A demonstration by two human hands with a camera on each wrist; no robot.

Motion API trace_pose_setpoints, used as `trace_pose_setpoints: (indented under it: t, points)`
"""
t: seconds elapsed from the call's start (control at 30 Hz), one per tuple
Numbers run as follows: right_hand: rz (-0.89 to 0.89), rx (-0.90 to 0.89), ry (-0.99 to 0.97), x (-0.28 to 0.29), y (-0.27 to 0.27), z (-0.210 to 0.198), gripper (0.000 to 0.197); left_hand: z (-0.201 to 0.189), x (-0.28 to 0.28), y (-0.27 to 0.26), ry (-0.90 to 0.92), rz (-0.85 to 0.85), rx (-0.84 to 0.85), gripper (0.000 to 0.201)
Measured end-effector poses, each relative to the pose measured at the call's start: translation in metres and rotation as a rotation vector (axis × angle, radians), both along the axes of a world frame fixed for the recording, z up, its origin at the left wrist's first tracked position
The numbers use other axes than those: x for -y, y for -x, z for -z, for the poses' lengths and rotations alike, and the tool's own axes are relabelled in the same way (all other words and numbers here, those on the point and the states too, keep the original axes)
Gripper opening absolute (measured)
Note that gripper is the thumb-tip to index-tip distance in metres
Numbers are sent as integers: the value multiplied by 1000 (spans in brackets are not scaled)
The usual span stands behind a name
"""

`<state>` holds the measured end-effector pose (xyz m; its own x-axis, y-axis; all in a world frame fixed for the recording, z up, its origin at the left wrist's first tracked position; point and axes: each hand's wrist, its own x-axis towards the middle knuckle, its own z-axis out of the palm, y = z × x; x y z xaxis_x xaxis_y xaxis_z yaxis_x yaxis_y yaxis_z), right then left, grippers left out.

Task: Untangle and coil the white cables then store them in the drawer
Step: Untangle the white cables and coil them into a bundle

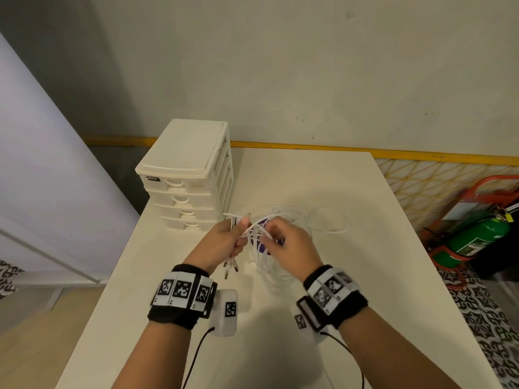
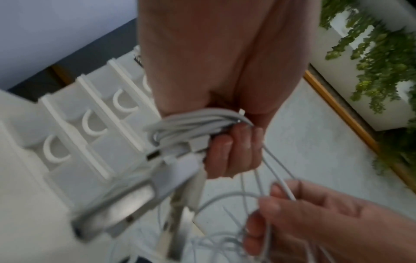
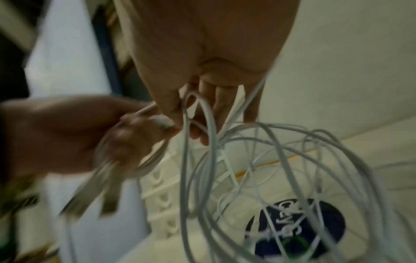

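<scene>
We see both hands raised above the white table [image 1: 323,276], working on the white cables [image 1: 257,234]. The left hand [image 1: 224,242] has its grip clamped on a gathered bundle of cable turns [image 2: 195,124], fingers [image 2: 234,151] curled round it, with several metal-tipped plugs [image 1: 230,269] hanging from the fist toward 6 o'clock. Strands fan out from that bundle toward 3 o'clock to the right hand [image 1: 289,245], whose grip is pinched together on a few of them; in the right wrist view, thin loops [image 3: 258,160] hang below those fingers [image 3: 216,99]. More slack cable [image 1: 331,223] lies loose on the table at 2 o'clock of the hands. Under the tangle lies a dark purple round item [image 3: 315,229], its lettering unreadable. The white drawer unit [image 1: 191,175] stands on the table at 11 o'clock of the left hand, all 4 drawers pushed in.
</scene>
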<state>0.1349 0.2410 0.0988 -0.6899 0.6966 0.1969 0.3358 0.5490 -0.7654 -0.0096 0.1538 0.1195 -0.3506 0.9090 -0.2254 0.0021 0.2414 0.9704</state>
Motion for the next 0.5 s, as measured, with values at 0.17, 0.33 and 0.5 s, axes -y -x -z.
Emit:
trace_pose_setpoints:
  t: [0.17, 0.33, 0.5]
  points:
    - [239, -343, 532, -44, -31, -32, 8, -10, 14, 15, 95, 185, -188, 40]
    - [544, -486, 546, -80, -65, -24, 7, -8, 13, 27, 165, 2, -313, 34]
    - [817, -497, 554, -113, -113, 2, 18, -7, 33, 61, 84, -338, -148, 32]
